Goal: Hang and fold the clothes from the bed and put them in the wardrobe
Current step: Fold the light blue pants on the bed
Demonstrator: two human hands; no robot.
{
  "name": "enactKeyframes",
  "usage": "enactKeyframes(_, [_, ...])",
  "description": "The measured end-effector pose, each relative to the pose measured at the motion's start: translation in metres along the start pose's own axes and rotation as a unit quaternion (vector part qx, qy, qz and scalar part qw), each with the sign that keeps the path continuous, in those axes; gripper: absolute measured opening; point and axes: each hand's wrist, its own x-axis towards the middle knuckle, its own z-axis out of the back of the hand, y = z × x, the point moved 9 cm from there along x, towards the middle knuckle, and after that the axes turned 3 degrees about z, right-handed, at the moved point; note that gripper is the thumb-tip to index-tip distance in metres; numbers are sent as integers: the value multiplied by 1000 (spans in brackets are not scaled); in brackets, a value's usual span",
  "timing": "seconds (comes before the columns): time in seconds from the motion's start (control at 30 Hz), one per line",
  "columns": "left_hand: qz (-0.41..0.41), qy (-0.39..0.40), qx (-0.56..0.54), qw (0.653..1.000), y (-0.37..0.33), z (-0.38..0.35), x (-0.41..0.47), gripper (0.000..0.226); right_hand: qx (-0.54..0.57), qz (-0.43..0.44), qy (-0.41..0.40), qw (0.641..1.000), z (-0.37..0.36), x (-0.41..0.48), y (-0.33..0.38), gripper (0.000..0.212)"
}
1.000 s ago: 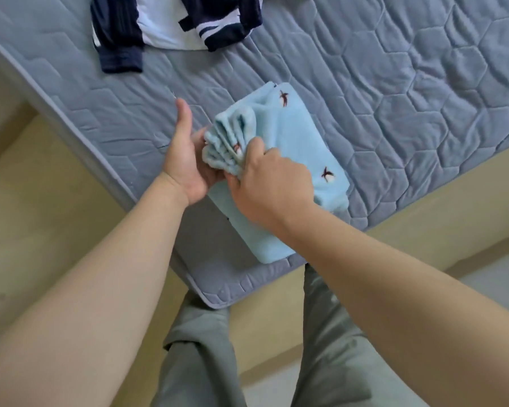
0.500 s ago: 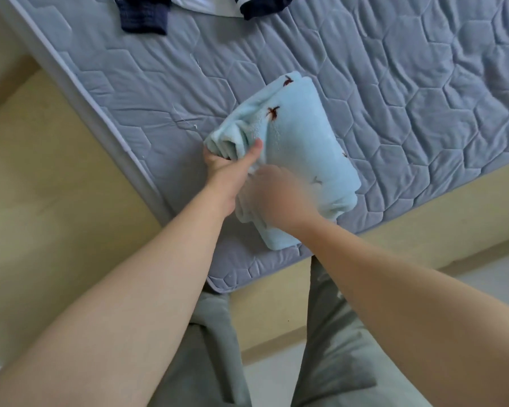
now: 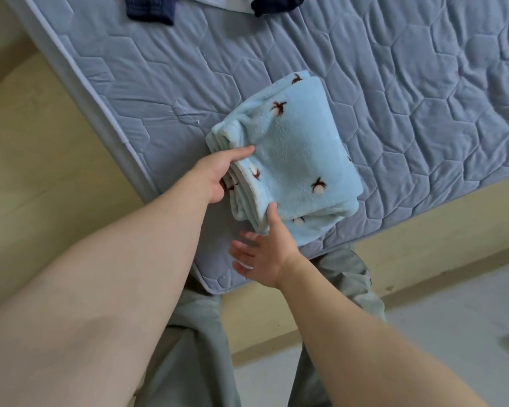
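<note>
Left hand (image 3: 218,174), left of centre, grips the layered edge of the folded light-blue fleece garment (image 3: 300,154), thumb on top, fingers hidden below. Right hand (image 3: 262,254) pinched those layers a second ago; it has now let go and sits lower centre, fingers spread, thumb touching the bundle's near edge. The fleece lies mid-frame near the quilted mattress (image 3: 423,83) corner. Folding looks finished, and carrying it to the wardrobe is likely next.

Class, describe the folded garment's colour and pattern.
Folded garment: light blue, small brown-and-white motifs; head view.

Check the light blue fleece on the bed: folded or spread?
Folded: the light blue fleece forms a compact stack, layered edges visible beside the left hand.
</note>
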Motion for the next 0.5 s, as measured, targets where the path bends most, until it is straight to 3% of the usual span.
enactKeyframes(0.2, [-59,-20,-14,998,-3,-16,-52,46,236,50,105,965,-47,-27,9,130])
enactKeyframes(0.37, [-85,-46,-18,995,-16,-21,-161,48,355,170,118,912,-74,-106,2,91])
enactKeyframes(0.5, [-103,-27,-82,991,-33,16,-261,52,345,265,86,896,-107,-202,-18,65])
